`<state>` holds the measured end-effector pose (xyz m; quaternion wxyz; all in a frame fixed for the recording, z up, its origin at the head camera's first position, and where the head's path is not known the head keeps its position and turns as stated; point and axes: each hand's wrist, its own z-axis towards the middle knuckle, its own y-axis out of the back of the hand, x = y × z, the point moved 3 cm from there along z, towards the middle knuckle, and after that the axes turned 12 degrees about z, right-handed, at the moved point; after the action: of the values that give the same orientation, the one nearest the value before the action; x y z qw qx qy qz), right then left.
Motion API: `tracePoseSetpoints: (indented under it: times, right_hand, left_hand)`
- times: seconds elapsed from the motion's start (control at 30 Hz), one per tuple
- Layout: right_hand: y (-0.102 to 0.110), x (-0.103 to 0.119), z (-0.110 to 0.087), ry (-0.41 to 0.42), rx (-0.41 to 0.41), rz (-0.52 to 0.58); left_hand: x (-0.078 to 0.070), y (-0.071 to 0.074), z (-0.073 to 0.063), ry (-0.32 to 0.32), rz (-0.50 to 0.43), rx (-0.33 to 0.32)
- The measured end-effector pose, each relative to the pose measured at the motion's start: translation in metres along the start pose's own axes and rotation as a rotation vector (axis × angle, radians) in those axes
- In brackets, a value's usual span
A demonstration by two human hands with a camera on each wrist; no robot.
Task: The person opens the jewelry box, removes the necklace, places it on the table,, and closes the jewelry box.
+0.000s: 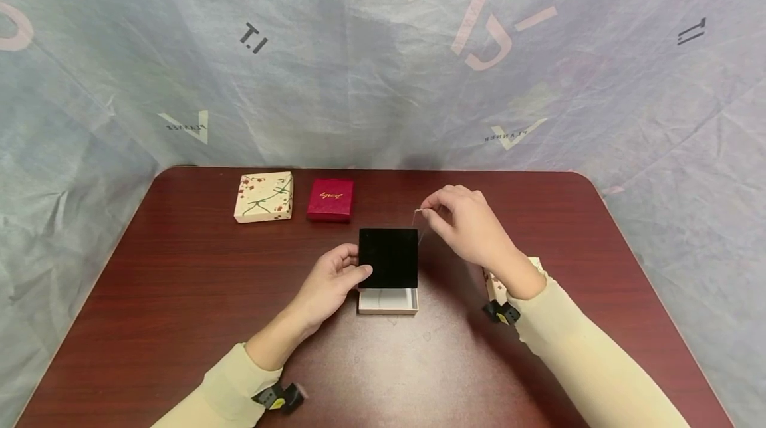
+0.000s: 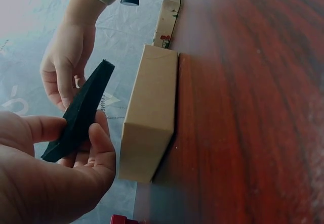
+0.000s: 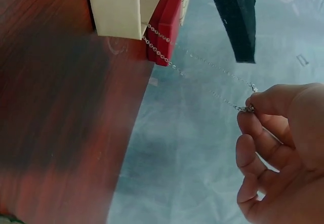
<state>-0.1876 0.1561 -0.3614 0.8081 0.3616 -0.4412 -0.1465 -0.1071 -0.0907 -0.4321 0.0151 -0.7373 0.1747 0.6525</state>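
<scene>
Between thumb and fingers my left hand (image 1: 332, 282) holds a flat black pad (image 1: 389, 256) above an open box base (image 1: 387, 312). In the left wrist view the pad (image 2: 81, 113) is tilted and clear of the box (image 2: 147, 97). Thumb and forefinger of my right hand (image 1: 463, 223) pinch one end of a thin silver chain necklace (image 3: 202, 60). Its two strands run down from the fingertips to the box (image 3: 116, 11) in the right wrist view. Part of the box's inside shows white below the pad; the rest is hidden behind it.
A cream flowered box (image 1: 263, 197) and a red box (image 1: 330, 200) with gold lettering stand at the back left of the table (image 1: 179, 321). Another flowered piece (image 1: 495, 287) lies under my right wrist, partly covered. A grey cloth (image 1: 347, 82) hangs behind the table.
</scene>
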Motion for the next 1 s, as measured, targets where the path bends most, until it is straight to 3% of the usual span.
tracePoseSetpoints:
  times: [0.17,0.37,1.0]
  right_hand:
    - [0.009,0.011,-0.004,0.115,-0.034,-0.072]
    - [0.022,0.023,-0.008,0.171,-0.050,-0.114]
    - [0.075,0.028,-0.007,0.132,-0.131,-0.118]
  left_hand:
    - [0.001,0.000,0.001,0.006,-0.008,-0.007]
    - [0.002,0.001,0.002,0.018,-0.013,-0.020]
    - [0.003,0.001,0.001,0.005,-0.032,-0.008]
